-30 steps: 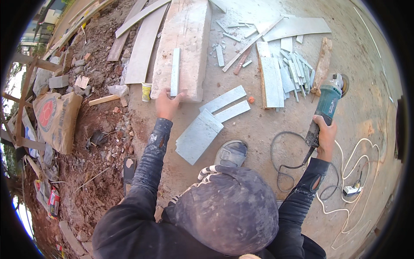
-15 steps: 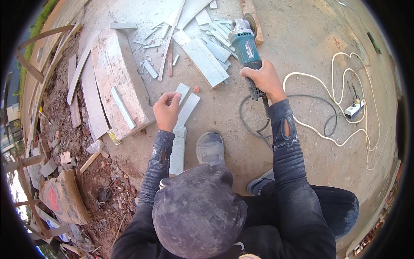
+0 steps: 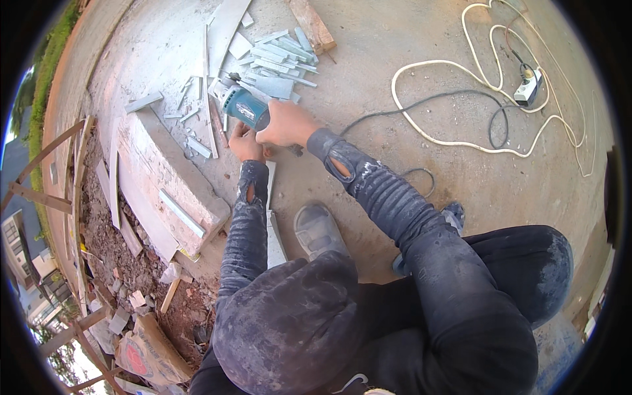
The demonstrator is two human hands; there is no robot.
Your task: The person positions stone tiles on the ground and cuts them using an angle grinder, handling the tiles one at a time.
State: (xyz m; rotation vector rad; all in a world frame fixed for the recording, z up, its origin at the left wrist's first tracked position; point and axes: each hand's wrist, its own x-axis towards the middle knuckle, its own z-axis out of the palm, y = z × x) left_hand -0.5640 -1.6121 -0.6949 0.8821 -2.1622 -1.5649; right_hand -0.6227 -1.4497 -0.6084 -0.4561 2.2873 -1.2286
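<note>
My right hand (image 3: 288, 124) grips the teal body of an angle grinder (image 3: 243, 107), its head pointing to the far left. Close against the grinder's near side is my left hand (image 3: 245, 144), fingers curled; whatever they hold is hidden. Behind the left wrist and forearm, narrow grey tile pieces (image 3: 275, 238) lie on the ground by my sandalled foot (image 3: 317, 228). Just beyond the grinder spreads a heap of cut tile strips (image 3: 280, 56).
A dusty concrete block (image 3: 161, 161) stands at left with a tile strip (image 3: 182, 212) on it. Rubble, boards and a torn paper sack (image 3: 153, 349) lie farther left. A wooden plank (image 3: 313, 27) is at the far side. Cream cable (image 3: 421, 125) loops near a power strip (image 3: 528, 87) at right.
My right hand has swung the grinder leftward and nearer, from beside the plank to my left hand. The left hand has shifted slightly away from me. The whole view has turned a little.
</note>
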